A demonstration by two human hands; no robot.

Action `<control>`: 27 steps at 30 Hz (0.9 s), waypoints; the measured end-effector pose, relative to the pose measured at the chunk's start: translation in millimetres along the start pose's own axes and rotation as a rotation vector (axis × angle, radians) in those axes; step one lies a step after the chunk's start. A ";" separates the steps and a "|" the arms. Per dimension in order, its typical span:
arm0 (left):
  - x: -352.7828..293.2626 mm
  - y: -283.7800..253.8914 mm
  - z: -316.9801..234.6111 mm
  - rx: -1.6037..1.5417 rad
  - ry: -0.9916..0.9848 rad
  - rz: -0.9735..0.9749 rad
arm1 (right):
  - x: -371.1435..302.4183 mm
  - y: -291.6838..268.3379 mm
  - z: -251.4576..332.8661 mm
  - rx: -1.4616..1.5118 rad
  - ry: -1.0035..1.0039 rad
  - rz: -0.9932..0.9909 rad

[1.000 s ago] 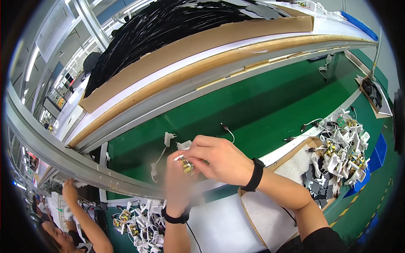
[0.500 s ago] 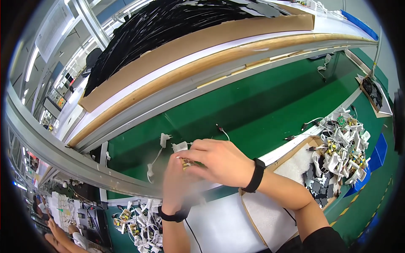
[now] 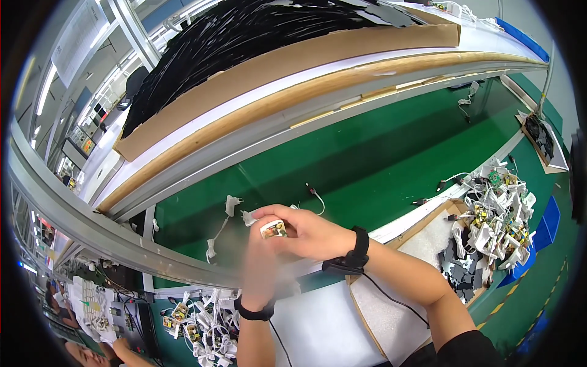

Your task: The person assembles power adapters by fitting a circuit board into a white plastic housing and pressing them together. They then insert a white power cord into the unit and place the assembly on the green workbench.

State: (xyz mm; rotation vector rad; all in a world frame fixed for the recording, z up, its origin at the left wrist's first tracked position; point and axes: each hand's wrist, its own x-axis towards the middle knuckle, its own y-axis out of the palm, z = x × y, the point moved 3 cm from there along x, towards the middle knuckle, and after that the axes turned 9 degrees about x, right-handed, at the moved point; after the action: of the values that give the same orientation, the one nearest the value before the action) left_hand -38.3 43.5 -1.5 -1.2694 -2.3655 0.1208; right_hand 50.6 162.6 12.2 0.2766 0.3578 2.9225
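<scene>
My right hand (image 3: 312, 233) curls its fingers and thumb around a small white charger (image 3: 273, 230), whose open face shows circuit parts. My left hand (image 3: 260, 260) is up against the near left side of that charger. A hazy smear covers it and its fingers cannot be made out. Just past my right fingertips lies a white adapter (image 3: 249, 218), partly hidden by the hand. To its left, another white plug adapter (image 3: 232, 205) rests on the green surface with its cable trailing toward me. A cable end (image 3: 314, 189) lies beyond my right hand.
A metal frame with a wooden rail (image 3: 293, 92) crosses above the green surface (image 3: 391, 159). On it stands a cardboard box of black strips (image 3: 244, 43). Heaps of white chargers lie at right (image 3: 498, 214) and lower left (image 3: 205, 330). Another person (image 3: 92, 352) is at lower left.
My right hand and wrist have turned, so the charger's open side faces up more. The adapters and cable end on the green surface have shifted slightly left.
</scene>
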 end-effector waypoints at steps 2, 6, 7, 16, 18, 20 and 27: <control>-0.5 1.9 -6.2 0.008 -0.002 0.000 | 3.9 -1.0 -3.4 0.097 -0.131 0.044; -1.6 1.9 -18.9 0.054 0.014 -0.001 | 0.7 3.5 1.2 0.047 -0.278 -0.006; -2.9 0.0 -21.6 0.090 0.033 -0.011 | 0.1 5.6 3.5 0.001 -0.319 -0.036; -7.4 -0.7 -25.6 -0.355 -0.220 0.008 | -11.9 7.6 40.0 -0.385 0.028 -0.067; -5.5 -3.0 -20.3 -0.401 -0.237 0.020 | -17.6 1.6 44.4 -0.728 -0.223 -0.090; -4.2 -7.0 -13.6 -0.491 -0.275 0.039 | -17.4 2.0 43.7 -0.897 -0.351 -0.098; -3.7 -11.1 -16.8 -0.358 -0.293 0.015 | -13.9 10.2 39.8 -1.072 -0.675 -0.131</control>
State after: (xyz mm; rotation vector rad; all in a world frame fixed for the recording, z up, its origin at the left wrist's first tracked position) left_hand -37.9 32.0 15.4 -1.5199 -2.7175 -0.1276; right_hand 70.6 158.8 50.5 0.9176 -1.1593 2.2595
